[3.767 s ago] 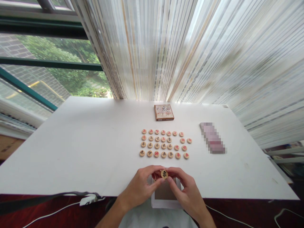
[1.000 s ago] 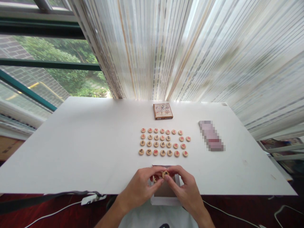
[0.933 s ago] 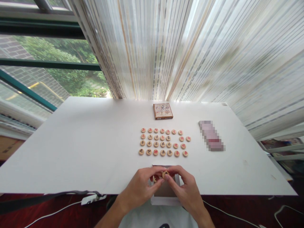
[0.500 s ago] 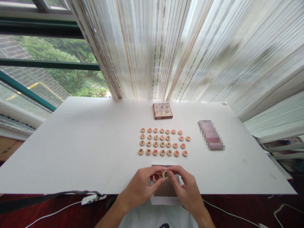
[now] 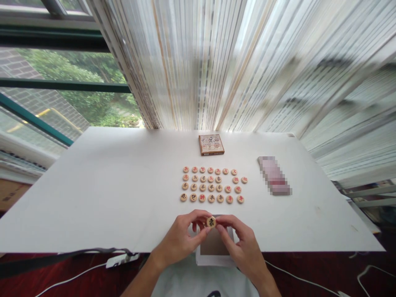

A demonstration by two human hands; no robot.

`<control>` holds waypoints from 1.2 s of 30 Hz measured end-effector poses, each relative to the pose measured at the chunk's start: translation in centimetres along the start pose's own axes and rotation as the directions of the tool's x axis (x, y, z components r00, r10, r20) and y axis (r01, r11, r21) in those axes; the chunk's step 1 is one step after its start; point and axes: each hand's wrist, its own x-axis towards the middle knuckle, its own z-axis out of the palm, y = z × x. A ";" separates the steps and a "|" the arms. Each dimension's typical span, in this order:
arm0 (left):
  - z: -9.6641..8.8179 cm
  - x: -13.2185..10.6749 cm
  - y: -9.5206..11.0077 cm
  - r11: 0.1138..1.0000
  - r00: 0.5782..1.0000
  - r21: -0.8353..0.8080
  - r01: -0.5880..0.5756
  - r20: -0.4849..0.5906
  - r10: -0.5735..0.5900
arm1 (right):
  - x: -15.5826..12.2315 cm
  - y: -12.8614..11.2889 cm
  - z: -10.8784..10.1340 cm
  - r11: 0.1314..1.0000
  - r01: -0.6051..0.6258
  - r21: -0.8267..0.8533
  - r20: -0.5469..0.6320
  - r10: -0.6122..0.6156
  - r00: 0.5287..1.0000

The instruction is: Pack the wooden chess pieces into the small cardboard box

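Note:
A round wooden Chinese chess piece (image 5: 211, 222) with a black character is held up between both hands, its face toward me. My left hand (image 5: 179, 235) pinches it from the left with thumb and fingers; its curled fingers partly hide whatever else may lie in them. From the right, my right hand (image 5: 244, 241) grips the edge with thumb and forefinger. Below them is an open shallow white box (image 5: 215, 260) at the table's near edge, partly covered by the hands. Beyond it, several Chinese chess pieces (image 5: 211, 188) with red or black characters lie in four rows, with a gap in the second row.
A flat box printed with Chinese characters (image 5: 211, 144) lies behind the rows on the white table (image 5: 123, 185). To the right is a blurred pinkish object (image 5: 274, 175). A white power strip (image 5: 122, 260) and cables hang below the front edge. Curtains (image 5: 198, 62) border the back.
The held piece has turned to show its face more squarely and shifted slightly up and left. A second piece seen beneath the left fingers is now mostly hidden. The rows look the same.

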 end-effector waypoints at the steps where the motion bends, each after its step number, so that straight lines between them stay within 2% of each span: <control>1: 0.1 0.0 0.1 1.000 1.000 -0.010 -0.002 0.014 0.002 | 0.0 0.0 0.0 1.000 0.010 -0.004 0.009 -0.010 1.000; 10: 0.2 -0.5 0.8 0.998 0.997 -0.061 0.015 0.073 -0.010 | -0.2 0.0 0.0 0.993 0.102 -0.065 0.004 -0.102 0.995; 17: 0.9 -0.5 0.7 0.993 0.999 -0.108 0.042 0.010 -0.041 | -0.3 -0.3 0.2 0.977 0.186 -0.101 0.001 -0.187 0.982; 24: 1.7 -0.7 0.6 0.987 0.996 -0.130 0.093 0.001 -0.094 | -0.6 -0.4 0.5 0.962 0.240 -0.131 0.019 -0.240 0.971; 29: 1.6 -0.9 0.7 0.992 0.995 -0.080 0.097 0.013 -0.096 | -0.9 -0.2 0.7 0.969 0.220 -0.109 0.030 -0.218 0.975; 36: 1.5 -0.9 0.6 0.999 0.999 -0.040 0.025 0.034 -0.024 | -1.2 -0.6 0.3 0.996 0.085 -0.037 0.053 -0.083 0.995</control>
